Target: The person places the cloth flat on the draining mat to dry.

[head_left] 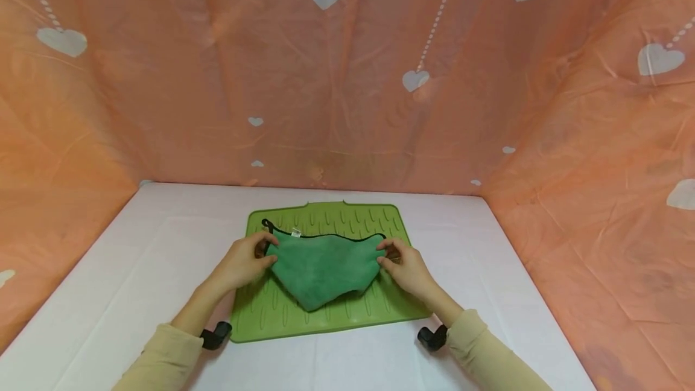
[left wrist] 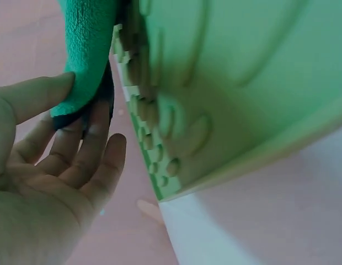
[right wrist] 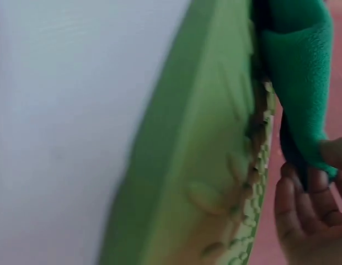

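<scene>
A green cloth [head_left: 326,267] with a dark edge, a small white tag and a black loop at its upper left corner is held between both hands. My left hand [head_left: 247,263] pinches its left end between thumb and fingers, just below the loop. At the opposite end, my right hand [head_left: 407,264] pinches the cloth the same way. Its middle sags to a point toward the near side, over a ridged green mat [head_left: 260,318]. Both wrist views show the fuzzy cloth [left wrist: 88,55] gripped at its ends, the thumb on the green face and fingers on the dark side.
The mat lies on a white-covered table [head_left: 163,246]. Orange sheeting with white hearts [head_left: 353,119] rises behind the table and along both sides. Black wrist-camera mounts [head_left: 216,335] sit under each forearm, near the mat's front corners.
</scene>
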`<state>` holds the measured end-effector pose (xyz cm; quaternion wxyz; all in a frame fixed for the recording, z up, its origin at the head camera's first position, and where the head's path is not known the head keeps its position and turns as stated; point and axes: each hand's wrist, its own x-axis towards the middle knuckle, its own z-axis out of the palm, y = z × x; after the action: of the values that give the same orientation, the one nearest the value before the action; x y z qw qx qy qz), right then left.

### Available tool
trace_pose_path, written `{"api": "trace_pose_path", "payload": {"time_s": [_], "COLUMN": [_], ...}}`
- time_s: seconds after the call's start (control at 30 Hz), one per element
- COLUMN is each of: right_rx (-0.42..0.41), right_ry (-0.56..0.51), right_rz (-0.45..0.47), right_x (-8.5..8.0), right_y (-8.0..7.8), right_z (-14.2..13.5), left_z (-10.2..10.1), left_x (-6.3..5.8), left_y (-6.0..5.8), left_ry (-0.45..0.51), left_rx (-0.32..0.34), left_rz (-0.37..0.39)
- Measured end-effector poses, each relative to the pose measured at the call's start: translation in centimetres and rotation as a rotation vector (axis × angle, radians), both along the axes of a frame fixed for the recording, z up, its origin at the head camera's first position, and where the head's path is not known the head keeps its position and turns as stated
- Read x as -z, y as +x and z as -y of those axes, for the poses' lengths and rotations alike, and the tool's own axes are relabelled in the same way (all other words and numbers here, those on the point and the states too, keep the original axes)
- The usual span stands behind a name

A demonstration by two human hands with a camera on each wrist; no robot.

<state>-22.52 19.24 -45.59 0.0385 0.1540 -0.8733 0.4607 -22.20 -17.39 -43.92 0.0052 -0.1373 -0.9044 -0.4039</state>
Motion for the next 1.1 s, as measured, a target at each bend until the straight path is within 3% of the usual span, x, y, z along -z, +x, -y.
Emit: {"api": "trace_pose_path", "payload": {"time_s": [0.27, 0.43, 0.83, 0.97, 1.1], "right_rx": [0.018, 0.035, 0.141, 0.166, 0.173], "right_ry": [-0.284, -0.352, -0.135, -0.072, -0.032], "right_rz": [-0.003, -0.042, -0.168, -0.203, -0.183], "right_x": [-1.2, -2.0, -3.1, -2.7, -2.1], "right_y": [-1.1, -1.8, -5.1, -6.6, -7.8], "right_z": [0.1, 0.2, 0.3, 0.6, 1.0], "left_z": [0.4, 0.3, 0.2, 0.2, 0.3], "left_x": [-1.2, -1.6, -2.2, -2.0, -1.7], "left_y": [-0.3, -0.9, -3.4, -4.4, -5.4], "left_ry": [0.183, 0.307, 0.153, 0.110, 0.066], "left_rx": [-0.051, -0.056, -0.117, -0.122, -0.126], "left_rz": [-0.021, -0.008, -0.096, -0.089, -0.060]}}
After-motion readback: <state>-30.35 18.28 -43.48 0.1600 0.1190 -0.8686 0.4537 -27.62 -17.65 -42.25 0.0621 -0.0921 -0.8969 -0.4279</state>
